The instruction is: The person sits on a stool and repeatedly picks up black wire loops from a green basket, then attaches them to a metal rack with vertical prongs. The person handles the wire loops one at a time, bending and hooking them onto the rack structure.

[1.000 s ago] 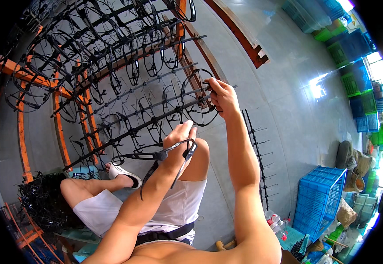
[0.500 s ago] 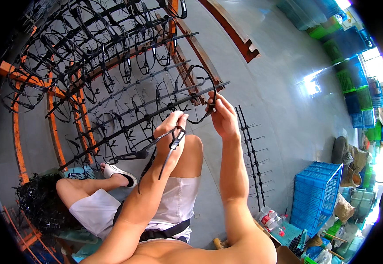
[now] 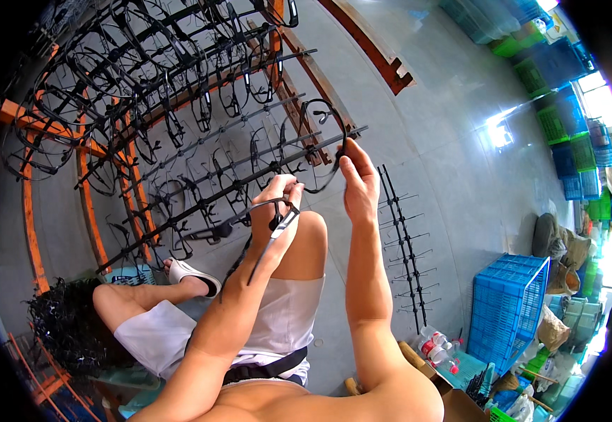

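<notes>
On the far left, the orange rack point(image 3: 33, 225) and the heap of black bits point(image 3: 63, 327) run off into the dark round edge; on the rack, the black frames point(image 3: 173, 130) cross over each other, so it is hard to tell one from the next; the left fingertips are partly lost against them. The left hand point(image 3: 272, 190) has its fingers curled, its grip clamped on a black glasses frame point(image 3: 223, 230); the long thin legs of that frame hang over the wrist; the black hoop point(image 3: 342, 119) curves between the two hands, its low end just beside the left fingertips, its right side at the right fingertips; I cannot tell if the right hand point(image 3: 362, 184) pinches it. A second ago the right hand is up by the end of the black rail point(image 3: 351, 131), fingers curled tight; now it sits lower, with straighter fingers; the left hand holds the same frame.
</notes>
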Motion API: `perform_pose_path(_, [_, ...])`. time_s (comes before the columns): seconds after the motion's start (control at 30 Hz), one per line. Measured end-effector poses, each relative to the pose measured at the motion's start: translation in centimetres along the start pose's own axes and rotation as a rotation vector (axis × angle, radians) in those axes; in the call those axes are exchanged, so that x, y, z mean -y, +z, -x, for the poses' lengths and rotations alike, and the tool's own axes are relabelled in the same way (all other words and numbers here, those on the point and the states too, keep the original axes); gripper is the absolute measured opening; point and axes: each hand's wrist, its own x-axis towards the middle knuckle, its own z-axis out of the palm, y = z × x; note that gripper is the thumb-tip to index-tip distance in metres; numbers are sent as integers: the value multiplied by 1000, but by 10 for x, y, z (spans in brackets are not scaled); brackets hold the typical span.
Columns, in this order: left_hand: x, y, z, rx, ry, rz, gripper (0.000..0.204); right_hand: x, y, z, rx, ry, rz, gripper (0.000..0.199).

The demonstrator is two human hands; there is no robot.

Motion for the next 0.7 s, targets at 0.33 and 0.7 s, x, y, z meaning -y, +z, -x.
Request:
perform_pose_path(0.33, [-28,-49,30,309,-161,634,43,36,26,62,150,-413,642,17])
perform_pose_path(0.7, [-10,-6,17,61,87,-121,43,-19,-49,-80,-23,203,971,59])
